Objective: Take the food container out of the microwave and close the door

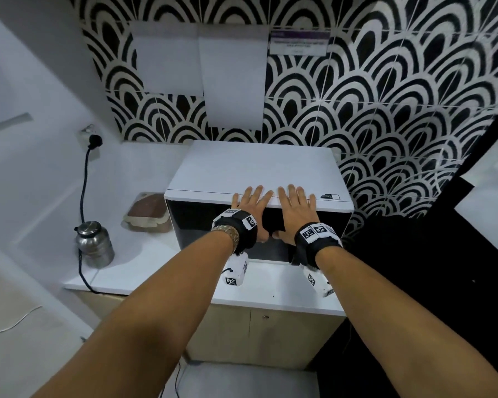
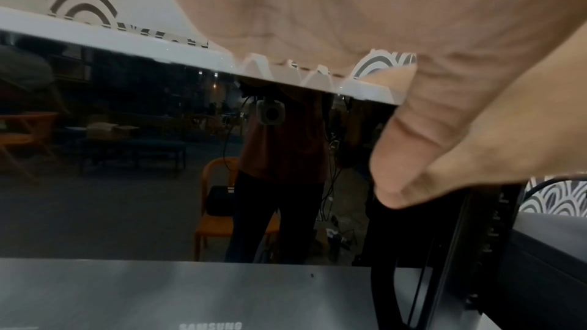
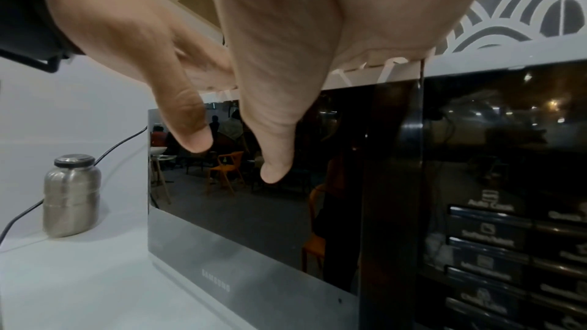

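Fingers (image 1: 257,191) of both hands lie straight and spread, released, grasping nothing, with their tips over the front top edge of the microwave (image 1: 256,168). The left hand (image 1: 250,209) and the right hand (image 1: 295,211) sit side by side near the middle of that edge, palms facing the door (image 3: 254,210), thumbs hanging down in front of the dark glass. In the right wrist view the two thumbs are just apart from each other; whether they touch the glass cannot be told. The door stands flush with the front of the microwave, its lower silver strip meeting the counter (image 1: 270,288) and its right edge running beside the button panel (image 3: 495,247). The food container (image 1: 147,214), a pale box with a brown lid, rests on the counter just beside the left side of the microwave, toward the back wall. A steel flask (image 1: 94,244) stands farther forward on the left, well apart from the microwave, with a black cord (image 1: 84,179) passing behind it from a wall socket (image 1: 94,139) and trailing over the counter's front edge. A band of bare counter runs in front of the door to the front edge. The right side of the microwave is near the counter's right end. Patterned tiles (image 1: 385,110) cover the wall behind, with white sheets (image 1: 233,81) fixed on them.
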